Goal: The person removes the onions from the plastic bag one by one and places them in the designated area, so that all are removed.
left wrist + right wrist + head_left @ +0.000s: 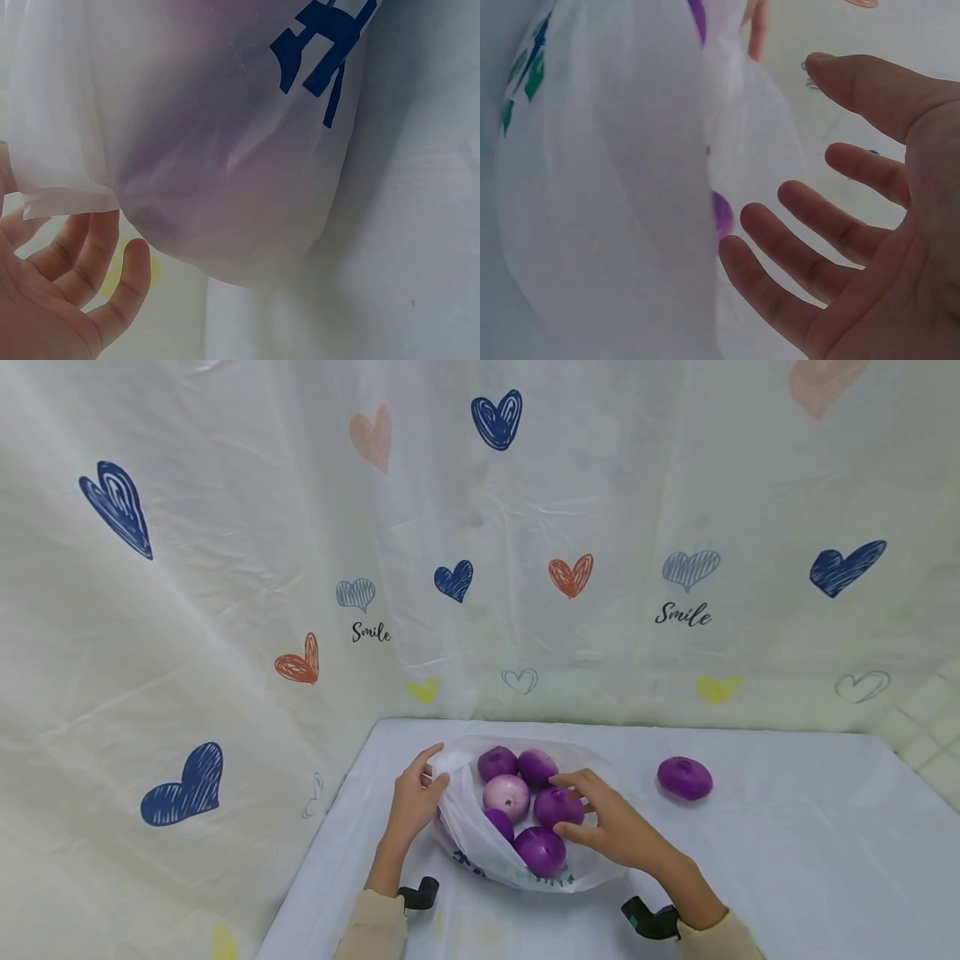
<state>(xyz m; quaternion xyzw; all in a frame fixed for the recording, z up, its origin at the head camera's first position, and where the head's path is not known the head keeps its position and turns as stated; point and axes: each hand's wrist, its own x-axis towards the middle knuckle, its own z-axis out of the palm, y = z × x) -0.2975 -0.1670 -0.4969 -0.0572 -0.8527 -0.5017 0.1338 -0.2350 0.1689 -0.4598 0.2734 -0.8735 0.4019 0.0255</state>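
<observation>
Head view: a white plastic bag (480, 847) lies open on the white bench (787, 860), holding six purple onions (540, 850). The left hand (415, 800) pinches the bag's left rim. The right hand (603, 822), fingers spread and relaxed, rests over the onions. One more onion (685, 777) sits apart, right of the bag.

Left wrist view: the bag (225, 150) fills the frame; fingers (90, 255) touch its edge.

Right wrist view: the open palm (870, 255) hovers beside the bag (615, 195).

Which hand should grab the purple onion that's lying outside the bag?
Probably the right hand. It is spread open over the onions in the plastic bag and holds nothing, and the loose onion lies on its side of the table. The left hand is holding the bag's rim on the far side.
</observation>
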